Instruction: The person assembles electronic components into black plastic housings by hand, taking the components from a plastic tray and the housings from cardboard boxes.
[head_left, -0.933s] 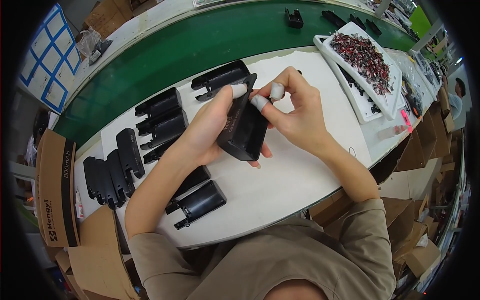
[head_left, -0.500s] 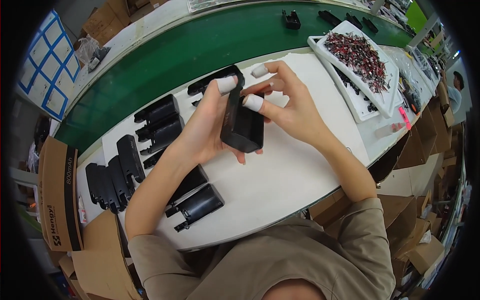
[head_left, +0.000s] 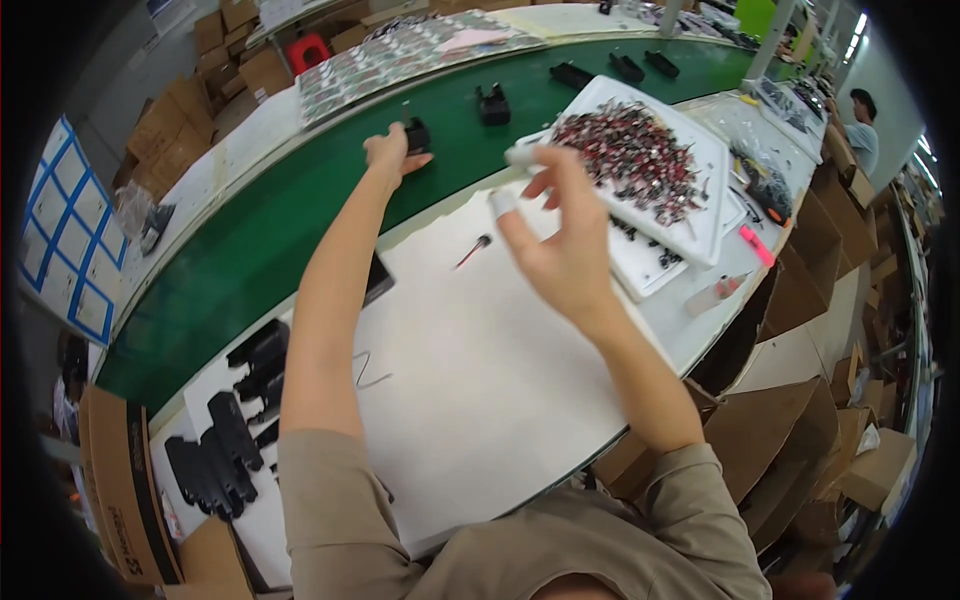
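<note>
Out over the green conveyor belt (head_left: 300,215), my left hand (head_left: 388,155) grips a black plastic housing (head_left: 417,134) at the end of my stretched arm. Its thumb lies along the near side of the part. My right hand (head_left: 565,240) is raised over the white work sheet (head_left: 470,380), slightly blurred, fingers apart and holding nothing. White covers wrap its thumb and a fingertip. On the sheet below lies a small black component with red wire (head_left: 485,242). Part of another black housing (head_left: 379,278) shows beside my left forearm.
More black housings (head_left: 212,462) crowd the sheet's left side. Another housing (head_left: 493,105) sits farther along the belt. At right, a white tray (head_left: 708,235) heaped with wired components overlaps a lower tray. A small bottle (head_left: 712,296) and cardboard boxes (head_left: 135,485) flank the table.
My left hand has gone from above the sheet to the belt, holding a housing. My right hand has let go and stayed over the sheet. The view has shifted, showing more of the belt.
</note>
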